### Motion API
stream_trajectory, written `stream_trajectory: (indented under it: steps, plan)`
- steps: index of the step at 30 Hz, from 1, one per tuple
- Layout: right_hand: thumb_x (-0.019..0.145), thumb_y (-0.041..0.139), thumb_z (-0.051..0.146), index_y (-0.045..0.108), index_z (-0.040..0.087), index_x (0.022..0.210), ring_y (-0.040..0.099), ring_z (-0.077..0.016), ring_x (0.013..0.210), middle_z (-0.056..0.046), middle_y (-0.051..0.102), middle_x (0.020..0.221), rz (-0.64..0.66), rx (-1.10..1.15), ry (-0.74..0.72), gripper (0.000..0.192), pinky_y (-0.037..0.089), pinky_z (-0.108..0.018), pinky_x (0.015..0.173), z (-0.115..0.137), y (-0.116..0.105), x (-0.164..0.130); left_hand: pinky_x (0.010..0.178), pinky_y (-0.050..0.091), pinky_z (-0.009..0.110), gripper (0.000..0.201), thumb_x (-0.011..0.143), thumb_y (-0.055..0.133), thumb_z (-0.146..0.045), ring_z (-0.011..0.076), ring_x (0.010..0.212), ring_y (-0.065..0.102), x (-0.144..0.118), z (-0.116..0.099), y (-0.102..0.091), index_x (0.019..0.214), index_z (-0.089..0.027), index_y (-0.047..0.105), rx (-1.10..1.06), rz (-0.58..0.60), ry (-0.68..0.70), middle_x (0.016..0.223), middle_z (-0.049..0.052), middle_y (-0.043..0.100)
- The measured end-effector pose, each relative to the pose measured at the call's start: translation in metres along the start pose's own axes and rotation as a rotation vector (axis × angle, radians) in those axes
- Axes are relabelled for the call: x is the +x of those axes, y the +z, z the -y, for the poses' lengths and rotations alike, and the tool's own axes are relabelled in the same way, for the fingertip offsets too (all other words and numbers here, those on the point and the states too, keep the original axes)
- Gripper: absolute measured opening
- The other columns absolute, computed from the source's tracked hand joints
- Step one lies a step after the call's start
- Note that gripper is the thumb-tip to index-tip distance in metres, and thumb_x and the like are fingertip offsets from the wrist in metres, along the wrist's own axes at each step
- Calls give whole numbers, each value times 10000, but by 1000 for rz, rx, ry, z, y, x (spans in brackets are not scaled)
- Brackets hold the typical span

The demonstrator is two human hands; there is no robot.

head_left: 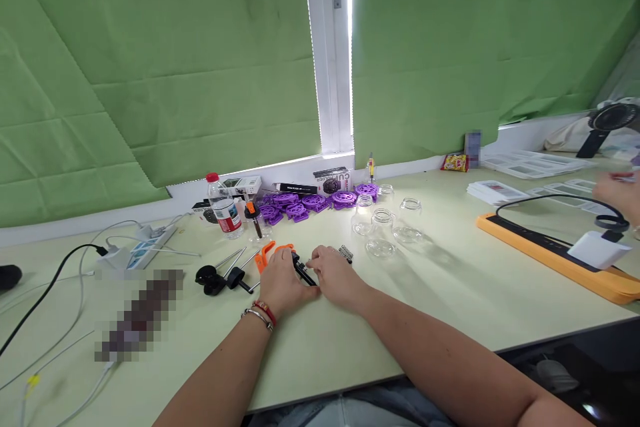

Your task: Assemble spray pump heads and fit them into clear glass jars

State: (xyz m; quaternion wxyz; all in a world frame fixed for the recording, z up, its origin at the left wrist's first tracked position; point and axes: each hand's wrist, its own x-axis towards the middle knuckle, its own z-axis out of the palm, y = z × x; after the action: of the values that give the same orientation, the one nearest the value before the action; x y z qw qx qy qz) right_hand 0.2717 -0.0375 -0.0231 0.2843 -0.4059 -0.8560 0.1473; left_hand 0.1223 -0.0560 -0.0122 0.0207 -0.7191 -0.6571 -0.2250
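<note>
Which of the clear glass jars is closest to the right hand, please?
The jar at the front of the cluster: it lies nearest the right hand, while the other jars stand farther back toward the purple parts.

Black-white box (332,180) at window sill: large letters "CU…"; rest illegible.

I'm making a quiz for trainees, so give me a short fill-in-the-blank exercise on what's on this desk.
1. The left hand rests on an ____ plastic part.
2. The flat round parts by the wall are ____.
3. The water bottle has a ____ cap.
4. The empty jars are made of clear ____.

Missing words: orange; purple; red; glass
</note>
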Motion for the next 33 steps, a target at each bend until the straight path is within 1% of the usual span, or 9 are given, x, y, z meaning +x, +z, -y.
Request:
stream_trajectory:
  steps: [4,7,10,13,15,20,26,29,33]
  plan:
    - [747,496,11,716,193,874,443,-162,821,-53,554,926,37,-17,0,312,347,-270,728,0,-1,2,706,441,355,584,444,691,-510,280,939,555,1,1,0,895,-209,475,-1,10,4,969,79,572]
    - [746,507,18,713,193,883,437,-167,823,-59,549,932,43,-58,35,302,337,-273,717,-2,-1,3,717,448,364,590,441,699,-523,286,954,558,1,1,-1,890,-208,481,-8,24,1,981,82,578]
    - [740,513,19,716,202,859,435,-163,816,-53,546,906,78,-59,1,298,328,-268,706,-3,-1,4,726,448,363,584,441,702,-523,286,966,559,2,1,-1,880,-205,487,-8,39,-9,994,85,581]
    - [727,517,23,714,181,832,436,-163,798,-60,549,905,62,-81,12,274,321,-275,698,-3,-1,4,716,448,356,592,440,699,-533,284,964,558,2,2,1,883,-204,485,-7,52,-7,995,85,584]
    - [715,518,20,714,178,814,436,-164,793,-61,551,897,74,-85,19,270,318,-277,693,-3,-2,4,716,448,354,599,440,697,-546,282,964,558,3,3,2,883,-205,483,-14,54,-5,997,85,585]
    - [693,534,22,718,181,808,437,-160,783,-62,540,893,82,-87,43,268,313,-272,687,-1,-2,3,759,447,365,611,433,702,-548,299,1020,542,3,3,1,887,-198,490,-22,62,-8,1078,108,568]
    - [710,559,47,723,209,903,450,-160,792,-61,542,893,99,-92,62,301,310,-272,712,-1,-3,4,751,449,375,551,438,709,-504,304,1004,552,6,-1,-2,850,-203,502,-32,104,-36,1018,97,583]
    - [702,567,49,727,202,874,452,-158,783,-62,548,902,97,-97,69,281,313,-272,716,-3,-2,5,751,444,374,545,433,713,-500,311,1013,546,7,0,-1,838,-205,500,-23,104,-24,1006,97,581]
    - [713,552,51,731,201,855,455,-162,787,-61,558,896,98,-93,60,273,316,-278,722,-5,0,5,695,447,362,565,430,710,-540,289,940,563,7,1,1,825,-207,483,-3,98,-11,978,93,580]
